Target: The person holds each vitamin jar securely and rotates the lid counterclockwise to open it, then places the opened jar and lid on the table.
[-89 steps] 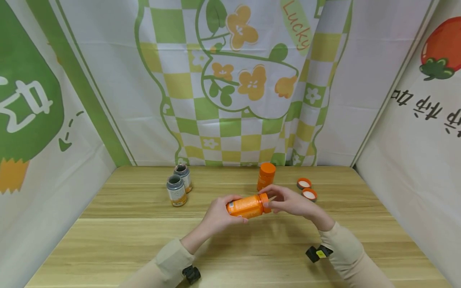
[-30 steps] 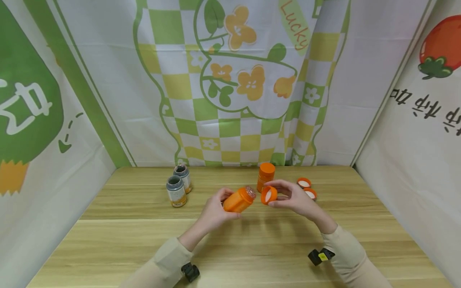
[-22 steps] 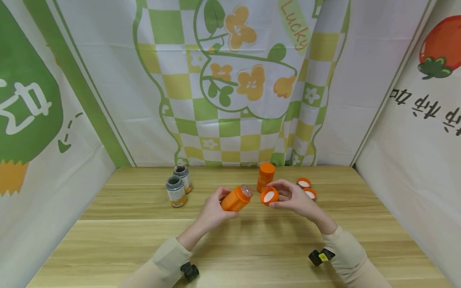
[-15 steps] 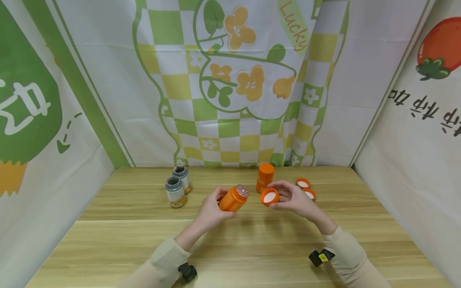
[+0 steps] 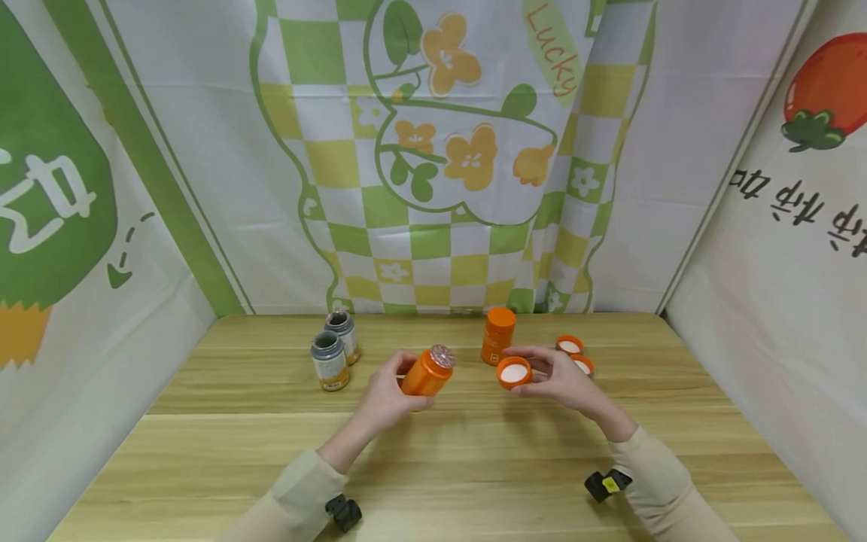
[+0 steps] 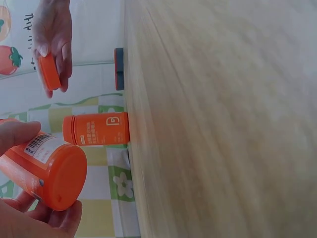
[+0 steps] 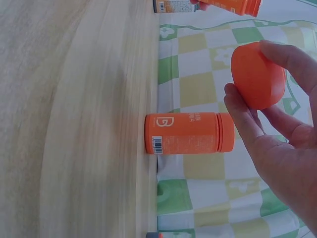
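Note:
My left hand [image 5: 387, 393] grips an orange bottle [image 5: 423, 379] around its body, above the table and tilted to the right. Its uncapped mouth shows a silvery, speckled surface; in the left wrist view the bottle's base [image 6: 67, 176] faces the camera. Between thumb and fingers my right hand [image 5: 558, 380] holds an orange screw cap [image 5: 514, 373], white inside face up. The right wrist view shows the cap's plain outer face [image 7: 257, 74]. Behind the hands, a second orange bottle [image 5: 499, 336] stands upright on the table with its cap on.
Two grey jars [image 5: 330, 363] without lids stand at the back left, one behind the other. Two orange-rimmed lids [image 5: 570, 345] lie at the back right, white insides up, one partly behind the right hand. A patterned curtain [image 5: 433, 248] hangs along the table's [image 5: 474, 482] back edge.
Three seconds ago the cap was on the bottle; it has come off in my right hand. The left hand has since drawn the bottle leftward and tipped it more upright; the cap has turned face up.

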Tool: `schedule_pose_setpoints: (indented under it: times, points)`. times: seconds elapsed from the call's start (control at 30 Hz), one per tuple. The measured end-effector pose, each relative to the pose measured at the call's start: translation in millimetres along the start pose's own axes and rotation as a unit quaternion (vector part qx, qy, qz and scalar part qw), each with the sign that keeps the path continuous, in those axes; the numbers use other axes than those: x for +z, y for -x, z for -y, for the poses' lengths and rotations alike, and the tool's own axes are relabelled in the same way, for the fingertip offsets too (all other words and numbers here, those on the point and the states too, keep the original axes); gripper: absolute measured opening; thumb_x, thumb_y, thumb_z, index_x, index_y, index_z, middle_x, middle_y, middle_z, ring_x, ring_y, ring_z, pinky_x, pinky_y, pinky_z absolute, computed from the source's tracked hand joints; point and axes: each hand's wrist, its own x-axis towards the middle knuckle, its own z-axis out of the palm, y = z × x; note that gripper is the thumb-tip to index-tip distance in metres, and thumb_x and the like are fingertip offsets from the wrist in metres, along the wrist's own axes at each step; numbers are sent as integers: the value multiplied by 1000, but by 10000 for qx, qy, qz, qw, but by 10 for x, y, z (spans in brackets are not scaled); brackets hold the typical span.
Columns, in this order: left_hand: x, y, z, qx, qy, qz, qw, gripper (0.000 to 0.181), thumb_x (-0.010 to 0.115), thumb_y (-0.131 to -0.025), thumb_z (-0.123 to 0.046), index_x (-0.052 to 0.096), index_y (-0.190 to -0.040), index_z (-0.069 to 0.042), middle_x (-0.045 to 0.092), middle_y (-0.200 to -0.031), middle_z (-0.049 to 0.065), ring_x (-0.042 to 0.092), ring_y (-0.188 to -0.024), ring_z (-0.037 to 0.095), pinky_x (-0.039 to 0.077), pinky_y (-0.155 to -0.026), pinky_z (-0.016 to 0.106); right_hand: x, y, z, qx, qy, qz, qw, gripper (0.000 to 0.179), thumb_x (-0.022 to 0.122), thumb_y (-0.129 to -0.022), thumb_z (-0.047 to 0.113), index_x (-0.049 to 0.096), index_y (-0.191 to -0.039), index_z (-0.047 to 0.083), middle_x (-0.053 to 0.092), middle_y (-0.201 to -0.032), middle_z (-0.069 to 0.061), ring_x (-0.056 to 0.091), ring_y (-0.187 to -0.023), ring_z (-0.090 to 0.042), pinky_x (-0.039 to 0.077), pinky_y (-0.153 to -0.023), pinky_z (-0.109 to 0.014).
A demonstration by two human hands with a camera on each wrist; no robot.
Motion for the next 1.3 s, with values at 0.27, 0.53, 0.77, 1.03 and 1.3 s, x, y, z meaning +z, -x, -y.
schedule_pose_setpoints:
  times: [0.27, 0.53, 0.77, 1.03, 1.3]
  points:
    - [-42, -12, 39, -14, -113, -164, 9998, 54, 84, -59, -5, 61, -108, -10, 64, -104, 7, 61, -92, 21, 50, -83, 39, -11, 9, -70, 116, -6, -98, 9999, 59, 75, -78, 7, 52, -132, 6, 47, -140, -14, 48, -127, -30, 47, -94, -28]
    - [-114, -22, 78, -2, -178, -446, 9988, 55, 86, -59, -4, 63, -108, -8, 64, -99, 7, 59, -90, 23, 49, -79, 37, -39, 39, -105, -5, 429, -430, 9982, 60, 77, -76, 8, 52, -131, 3, 48, -138, -19, 52, -118, -36, 50, -86, -25]
    - [-171, -11, 107, -48, -174, -518, 9985, 55, 86, -58, -5, 62, -107, -7, 64, -99, 9, 60, -87, 23, 50, -77, 35, -94, 67, -180, 80, 875, -621, 9942, 57, 79, -75, 10, 56, -127, 7, 55, -129, -16, 55, -114, -35, 51, -82, -22]
    - [-251, 17, 133, -170, -308, -630, 9974, 57, 86, -57, -5, 61, -108, -6, 64, -98, 10, 61, -87, 24, 51, -76, 35, -131, 116, -248, 71, 1246, -605, 9903, 57, 79, -74, 10, 55, -125, -1, 58, -122, -19, 55, -111, -35, 53, -81, -28]
    - [-338, 39, 173, -413, -493, -657, 9958, 59, 87, -58, -10, 61, -112, -7, 65, -99, 9, 62, -87, 25, 51, -76, 36, -185, 151, -318, 67, 1682, -661, 9835, 58, 80, -72, 8, 56, -124, -5, 61, -118, -19, 58, -109, -36, 53, -83, -35]
